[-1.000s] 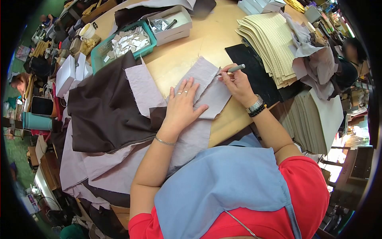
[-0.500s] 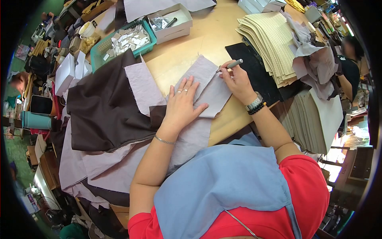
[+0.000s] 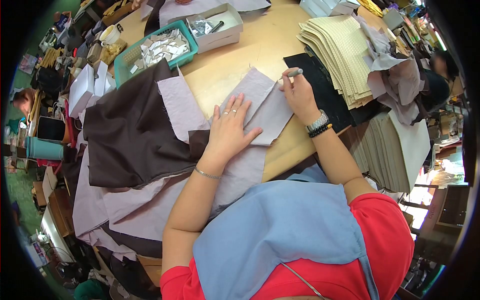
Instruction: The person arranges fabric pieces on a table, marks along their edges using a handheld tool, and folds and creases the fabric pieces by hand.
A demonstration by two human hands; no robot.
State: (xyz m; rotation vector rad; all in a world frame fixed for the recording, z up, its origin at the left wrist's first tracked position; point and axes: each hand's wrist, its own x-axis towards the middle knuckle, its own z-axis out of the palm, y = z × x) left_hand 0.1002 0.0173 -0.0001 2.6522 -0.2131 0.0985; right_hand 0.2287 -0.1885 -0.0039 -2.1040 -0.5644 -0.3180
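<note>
My right hand (image 3: 300, 97) is closed around a grey pen (image 3: 296, 73), whose tip sits over the upper right edge of the light lilac fabric (image 3: 270, 117). On that same fabric my left hand (image 3: 231, 127) lies flat with the thumb spread, pressing it to the table. A narrower layer of the cloth (image 3: 252, 87) is folded or laid on top beneath my fingertips. To the left of my hand spreads a dark brown piece of material (image 3: 135, 130), with a lilac flap (image 3: 180, 105) beside it.
A teal basket (image 3: 120, 70) holds many small white pieces. Beside it stands a white box (image 3: 220, 42) with a plastic bag inside. Stacked cream textured sheets (image 3: 340, 55) lie at the right over a black sheet (image 3: 320, 82). A pile of large sheets (image 3: 395, 150) is near my right arm.
My right hand has shifted slightly to the right with the pen, whose tip has lifted or slid along the fabric edge. My left hand has stayed in place. Another person's hand appears at the top.
</note>
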